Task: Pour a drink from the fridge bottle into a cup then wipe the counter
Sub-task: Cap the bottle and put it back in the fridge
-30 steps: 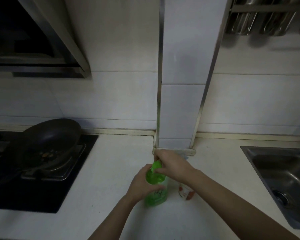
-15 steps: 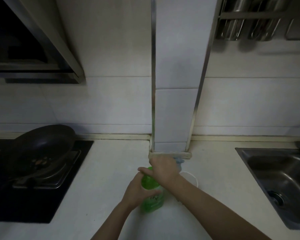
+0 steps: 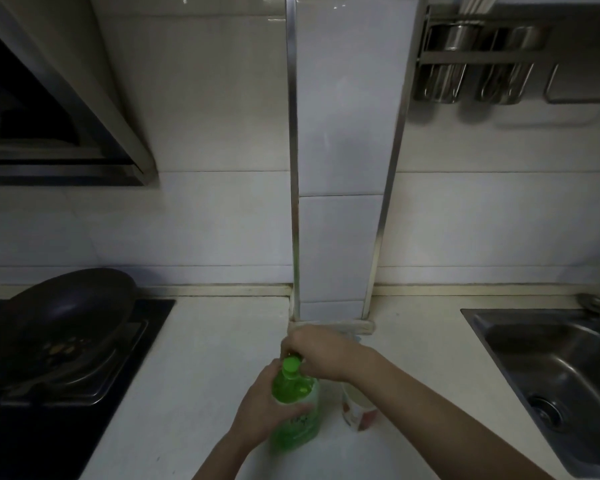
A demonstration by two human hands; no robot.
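A green plastic bottle (image 3: 297, 410) stands upright on the white counter (image 3: 201, 368), just in front of the tiled pillar. My left hand (image 3: 267, 407) is wrapped around its body from the left. My right hand (image 3: 317, 353) sits over the top of the bottle, fingers pinched at the green cap (image 3: 290, 363). Right of the bottle stands a white paper cup (image 3: 357, 412) with a red print, half hidden under my right forearm.
A black hob with a dark frying pan (image 3: 70, 306) lies at the left. A steel sink (image 3: 561, 375) is set into the counter at the right. A rack with steel holders (image 3: 478, 64) hangs on the wall above. A range hood (image 3: 49, 109) juts out top left.
My right hand has shifted on the cap, its fingers now pinched behind and above it. The cup shows again beside the bottle. The camera has tilted up a little.
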